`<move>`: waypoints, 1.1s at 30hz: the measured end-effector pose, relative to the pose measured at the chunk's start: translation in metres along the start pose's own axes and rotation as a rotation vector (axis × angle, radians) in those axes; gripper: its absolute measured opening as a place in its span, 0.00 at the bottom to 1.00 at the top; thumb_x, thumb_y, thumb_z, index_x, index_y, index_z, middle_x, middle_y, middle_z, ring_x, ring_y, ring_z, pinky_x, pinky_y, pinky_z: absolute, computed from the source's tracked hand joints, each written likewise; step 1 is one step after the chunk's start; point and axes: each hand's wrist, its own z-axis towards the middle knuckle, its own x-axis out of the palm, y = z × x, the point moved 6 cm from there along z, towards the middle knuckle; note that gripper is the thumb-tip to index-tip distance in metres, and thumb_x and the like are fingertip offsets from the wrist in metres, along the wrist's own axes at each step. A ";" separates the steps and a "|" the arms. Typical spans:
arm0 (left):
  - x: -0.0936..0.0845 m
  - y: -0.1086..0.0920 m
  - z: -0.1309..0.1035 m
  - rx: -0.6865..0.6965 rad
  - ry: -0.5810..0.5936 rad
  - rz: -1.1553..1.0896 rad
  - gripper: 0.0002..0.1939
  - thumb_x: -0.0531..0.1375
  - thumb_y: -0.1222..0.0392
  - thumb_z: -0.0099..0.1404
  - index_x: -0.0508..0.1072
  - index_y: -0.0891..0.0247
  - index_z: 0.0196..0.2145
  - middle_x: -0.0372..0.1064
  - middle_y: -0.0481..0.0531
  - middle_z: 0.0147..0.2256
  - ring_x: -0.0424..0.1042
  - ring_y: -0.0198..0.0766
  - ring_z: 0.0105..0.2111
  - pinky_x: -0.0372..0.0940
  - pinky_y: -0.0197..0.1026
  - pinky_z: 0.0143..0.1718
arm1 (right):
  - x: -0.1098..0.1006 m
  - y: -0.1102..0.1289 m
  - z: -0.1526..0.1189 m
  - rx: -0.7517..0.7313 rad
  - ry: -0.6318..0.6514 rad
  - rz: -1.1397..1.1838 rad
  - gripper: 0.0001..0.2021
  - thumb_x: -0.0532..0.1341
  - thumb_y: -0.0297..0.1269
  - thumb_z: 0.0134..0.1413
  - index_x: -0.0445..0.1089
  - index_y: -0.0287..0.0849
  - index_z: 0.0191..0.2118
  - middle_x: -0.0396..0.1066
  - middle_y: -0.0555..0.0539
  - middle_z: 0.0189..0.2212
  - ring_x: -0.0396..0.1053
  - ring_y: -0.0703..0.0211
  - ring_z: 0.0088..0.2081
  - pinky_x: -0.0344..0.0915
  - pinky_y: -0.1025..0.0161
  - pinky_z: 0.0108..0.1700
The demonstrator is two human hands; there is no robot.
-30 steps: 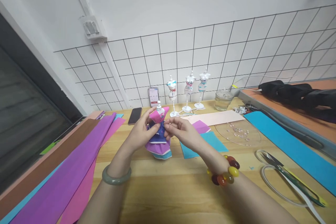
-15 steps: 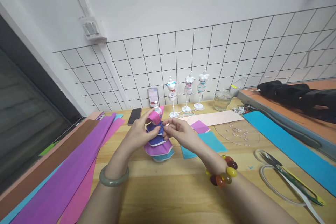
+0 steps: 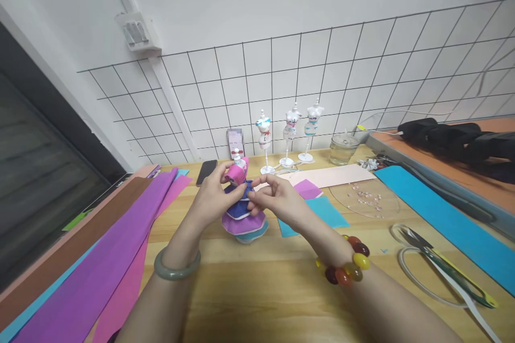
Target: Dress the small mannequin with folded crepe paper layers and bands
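A miniature dress form stands upright on the wooden table, wearing a tiered paper or fabric dress with a pink top and dark blue, purple and light blue layers. My left hand is wrapped around the dress from the left, its thumb pressing on the front at the waist. On the right side of the waist, my right hand has its thumb and forefinger pinched on the dark blue layer. The exact bit between those fingertips is too small to make out.
Behind stand three bare-skirted dress forms, a phone and a glass jar. Right are a clear disc with small gems, scissors and a blue strip. Purple sheets lie left; a teal square lies nearby.
Both hands stay at the waist of the dress, with the right fingers shifting slightly. The view has tilted a little; the other things lie as before.
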 end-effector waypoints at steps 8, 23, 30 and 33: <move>0.002 0.002 0.001 0.001 -0.044 -0.031 0.15 0.60 0.57 0.58 0.67 0.59 0.43 0.69 0.47 0.34 0.72 0.38 0.38 0.65 0.39 0.40 | 0.002 0.005 -0.001 -0.153 0.037 -0.183 0.10 0.65 0.41 0.47 0.69 0.40 0.34 0.72 0.50 0.24 0.70 0.62 0.27 0.66 0.63 0.31; 0.005 0.001 0.001 -0.004 -0.066 -0.056 0.19 0.60 0.56 0.58 0.67 0.56 0.48 0.71 0.47 0.38 0.71 0.38 0.41 0.66 0.39 0.42 | -0.008 0.018 -0.005 -0.260 0.076 -0.407 0.07 0.64 0.37 0.50 0.78 0.45 0.36 0.77 0.48 0.31 0.72 0.59 0.33 0.69 0.60 0.38; 0.013 -0.002 -0.002 -0.031 -0.117 -0.001 0.18 0.57 0.57 0.60 0.66 0.55 0.49 0.73 0.48 0.41 0.72 0.40 0.42 0.65 0.40 0.42 | -0.034 0.034 -0.006 -0.277 -0.125 -0.348 0.16 0.64 0.45 0.50 0.76 0.41 0.42 0.72 0.49 0.25 0.65 0.64 0.24 0.65 0.62 0.28; 0.017 -0.010 -0.006 -0.023 -0.117 0.069 0.21 0.57 0.58 0.60 0.65 0.55 0.51 0.73 0.48 0.41 0.72 0.42 0.42 0.65 0.42 0.42 | -0.039 0.036 -0.005 -0.337 -0.208 -0.350 0.21 0.65 0.45 0.48 0.72 0.40 0.48 0.70 0.49 0.29 0.67 0.60 0.31 0.66 0.60 0.35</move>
